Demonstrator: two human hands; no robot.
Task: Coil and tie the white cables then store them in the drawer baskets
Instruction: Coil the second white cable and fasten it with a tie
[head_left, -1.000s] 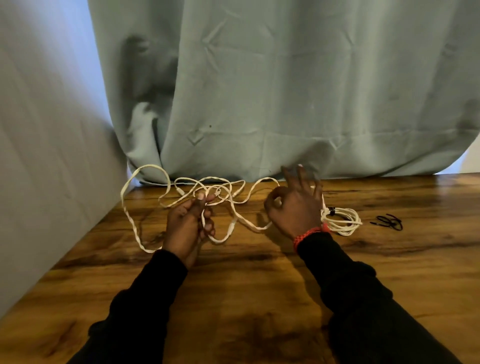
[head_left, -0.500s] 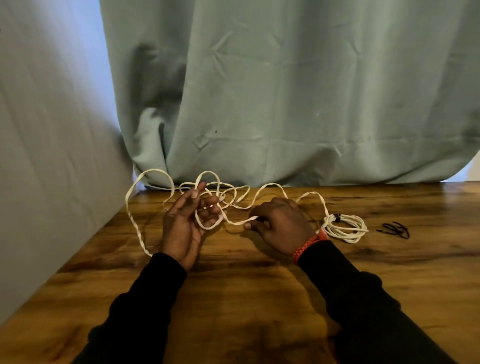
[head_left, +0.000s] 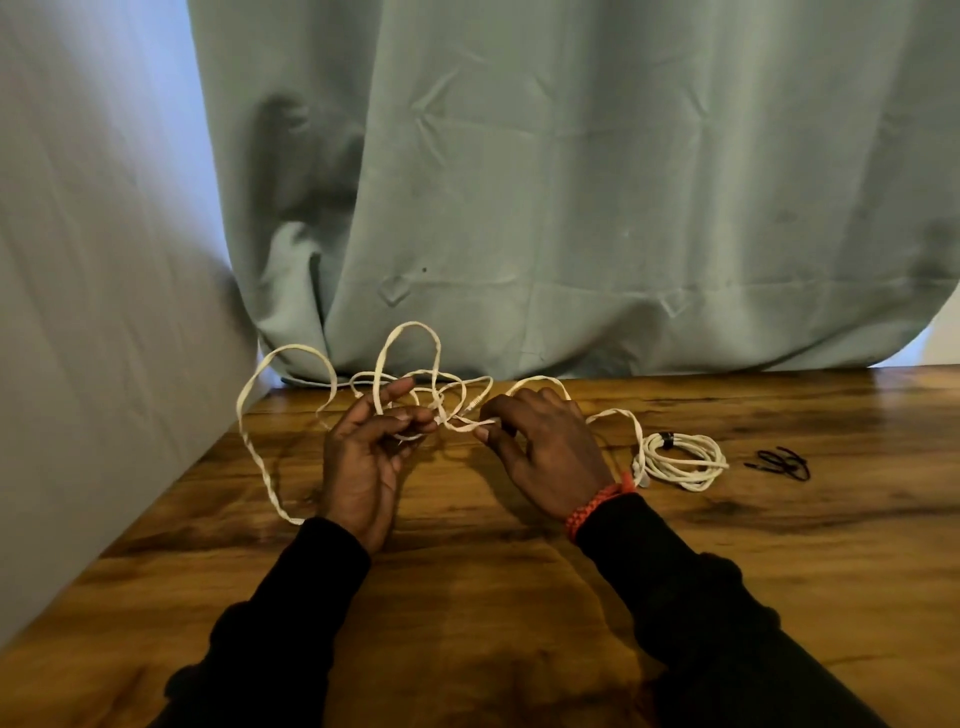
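Two hands at work near the middle of the frame, both on the loose white cable (head_left: 415, 332). Left hand (head_left: 363, 462), palm turned up and toward me, fingers partly curled; a small loop of the cable sits round the curled fingers, with the forefinger stretched out toward the upper right and the thumb laid across the strand. Right hand (head_left: 545, 457), back facing up, fingers bent down; thumb and forefinger pinch the same cable at the point just right of my left fingertips, so the two grips nearly touch. From there the cable rises in open loops against the curtain (head_left: 571, 182) above centre, and one long run swings out to the left, down along the table edge and back behind my left wrist. Another stretch passes over the back of my right hand and runs right toward the coiled white cable (head_left: 685, 457), which lies flat on the wooden table (head_left: 519, 597) right of centre, bound with a dark tie (head_left: 666, 439) at its upper left. Whether the loose run joins that coil I cannot tell. Black ties (head_left: 782, 461), a small bunch, lie further right, apart from the coil. Red braided band (head_left: 597, 504) on my right wrist, black sleeves (head_left: 291, 623) on both arms. Pale wall (head_left: 93, 260) fills the left side.
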